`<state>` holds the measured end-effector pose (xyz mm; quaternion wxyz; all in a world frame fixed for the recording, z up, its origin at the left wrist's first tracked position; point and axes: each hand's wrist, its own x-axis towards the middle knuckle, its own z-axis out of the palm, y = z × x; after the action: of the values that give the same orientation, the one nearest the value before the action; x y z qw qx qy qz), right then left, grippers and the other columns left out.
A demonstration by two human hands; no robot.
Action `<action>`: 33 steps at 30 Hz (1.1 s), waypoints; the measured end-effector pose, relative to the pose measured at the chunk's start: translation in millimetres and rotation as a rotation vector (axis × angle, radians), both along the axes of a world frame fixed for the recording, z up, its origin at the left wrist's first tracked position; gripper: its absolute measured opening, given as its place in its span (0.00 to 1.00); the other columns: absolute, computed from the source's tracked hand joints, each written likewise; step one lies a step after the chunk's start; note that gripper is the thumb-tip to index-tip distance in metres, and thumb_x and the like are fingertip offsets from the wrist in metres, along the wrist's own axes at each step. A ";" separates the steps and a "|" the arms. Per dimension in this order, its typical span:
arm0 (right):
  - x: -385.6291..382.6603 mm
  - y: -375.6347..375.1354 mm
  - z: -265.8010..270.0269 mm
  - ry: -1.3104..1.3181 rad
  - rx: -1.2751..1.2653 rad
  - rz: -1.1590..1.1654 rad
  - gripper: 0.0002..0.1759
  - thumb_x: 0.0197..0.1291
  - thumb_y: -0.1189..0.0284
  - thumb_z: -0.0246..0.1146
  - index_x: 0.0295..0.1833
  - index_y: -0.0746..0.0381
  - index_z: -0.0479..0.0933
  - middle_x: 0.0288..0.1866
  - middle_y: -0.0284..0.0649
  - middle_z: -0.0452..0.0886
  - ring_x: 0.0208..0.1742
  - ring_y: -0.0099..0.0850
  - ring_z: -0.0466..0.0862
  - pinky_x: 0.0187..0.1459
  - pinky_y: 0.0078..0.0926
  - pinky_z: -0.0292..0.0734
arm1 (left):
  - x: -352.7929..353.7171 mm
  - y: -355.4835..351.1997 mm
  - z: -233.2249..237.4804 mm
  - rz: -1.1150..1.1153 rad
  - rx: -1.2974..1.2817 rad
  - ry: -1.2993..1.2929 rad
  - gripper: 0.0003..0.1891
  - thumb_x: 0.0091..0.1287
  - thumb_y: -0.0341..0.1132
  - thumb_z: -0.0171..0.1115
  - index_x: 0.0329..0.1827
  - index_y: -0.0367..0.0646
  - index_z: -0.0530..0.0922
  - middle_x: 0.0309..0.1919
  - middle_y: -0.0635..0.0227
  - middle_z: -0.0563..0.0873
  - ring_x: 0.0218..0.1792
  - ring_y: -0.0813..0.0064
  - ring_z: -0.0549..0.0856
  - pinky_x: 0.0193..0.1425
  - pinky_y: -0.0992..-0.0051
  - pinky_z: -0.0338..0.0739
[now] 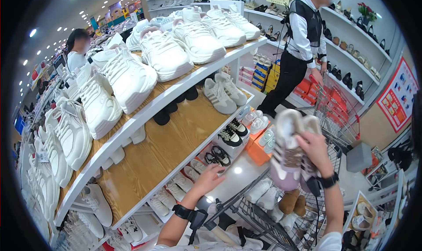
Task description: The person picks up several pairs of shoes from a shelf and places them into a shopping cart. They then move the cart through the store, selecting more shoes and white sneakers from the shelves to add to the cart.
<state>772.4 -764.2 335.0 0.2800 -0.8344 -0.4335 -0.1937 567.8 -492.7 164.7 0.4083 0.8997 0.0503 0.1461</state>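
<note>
My right hand (pixel 315 152) is closed on a pair of sneakers (pixel 288 156), pale with brown stripes and lilac toes, somewhat blurred. The pair hangs toes down above a wire shopping cart (pixel 326 222). Inside the cart lie white shoes (pixel 265 194) and a brown fuzzy pair (pixel 292 202). My left hand (pixel 208 180) holds nothing, its fingers apart, near the edge of the lower shelf. Below and beyond it are black open shoes (pixel 218 155) and black-and-white sneakers (pixel 233 133). Dark bands with devices circle both my wrists.
White sneakers (pixel 165 53) line the upper shelf on my left. Grey striped sneakers (pixel 224 92) stand on the wooden shelf (pixel 154 150) below. Ahead, a person (pixel 301 44) grips another cart (pixel 336 103). Orange boxes (pixel 257 152) sit on the floor.
</note>
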 end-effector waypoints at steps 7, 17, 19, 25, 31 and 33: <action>17.8 238.9 -52.3 -0.078 -0.058 0.462 0.18 0.57 0.58 0.56 0.29 0.63 0.75 0.21 0.51 0.75 0.25 0.48 0.77 0.29 0.42 0.72 | -19.2 66.0 -16.6 0.329 -0.101 -0.063 0.20 0.58 0.40 0.62 0.52 0.42 0.75 0.52 0.48 0.73 0.55 0.54 0.72 0.59 0.66 0.67; 37.0 408.9 -95.5 -0.056 -0.078 0.584 0.19 0.53 0.59 0.59 0.45 0.61 0.77 0.43 0.50 0.77 0.44 0.45 0.77 0.46 0.40 0.72 | -0.2 148.9 -29.9 0.430 0.001 -0.157 0.32 0.55 0.42 0.64 0.60 0.36 0.65 0.58 0.46 0.67 0.61 0.49 0.65 0.64 0.61 0.59; 40.7 413.8 -96.2 0.008 -0.024 0.599 0.19 0.52 0.60 0.61 0.45 0.62 0.76 0.44 0.50 0.77 0.47 0.45 0.76 0.49 0.40 0.71 | 14.2 150.4 -13.8 0.438 0.028 -0.118 0.35 0.55 0.42 0.64 0.63 0.38 0.62 0.61 0.45 0.63 0.64 0.50 0.61 0.66 0.62 0.57; 60.5 389.5 -120.5 -0.068 0.108 0.495 0.19 0.52 0.66 0.61 0.49 0.62 0.73 0.44 0.50 0.74 0.46 0.50 0.72 0.49 0.39 0.68 | 68.8 147.1 -38.1 0.454 -0.016 -0.287 0.44 0.50 0.41 0.69 0.66 0.36 0.53 0.63 0.43 0.58 0.64 0.45 0.58 0.66 0.56 0.54; 36.3 303.9 -174.0 -0.101 0.067 0.233 0.24 0.49 0.67 0.63 0.54 0.54 0.70 0.59 0.48 0.64 0.58 0.49 0.65 0.57 0.45 0.62 | 108.9 142.9 -77.1 0.488 -0.134 -0.306 0.54 0.46 0.38 0.72 0.71 0.42 0.41 0.65 0.34 0.45 0.67 0.39 0.47 0.69 0.56 0.46; 39.2 297.1 -188.2 -0.102 -0.038 0.240 0.31 0.45 0.68 0.65 0.59 0.48 0.66 0.67 0.48 0.55 0.65 0.50 0.59 0.62 0.44 0.58 | 114.9 130.6 -78.1 0.523 -0.118 -0.287 0.55 0.46 0.38 0.72 0.71 0.42 0.40 0.65 0.33 0.45 0.67 0.39 0.47 0.69 0.55 0.45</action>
<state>811.7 -467.1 146.8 0.2630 -0.7706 -0.5476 -0.1930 682.7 -362.0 86.6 0.4114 0.8009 0.2306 0.3689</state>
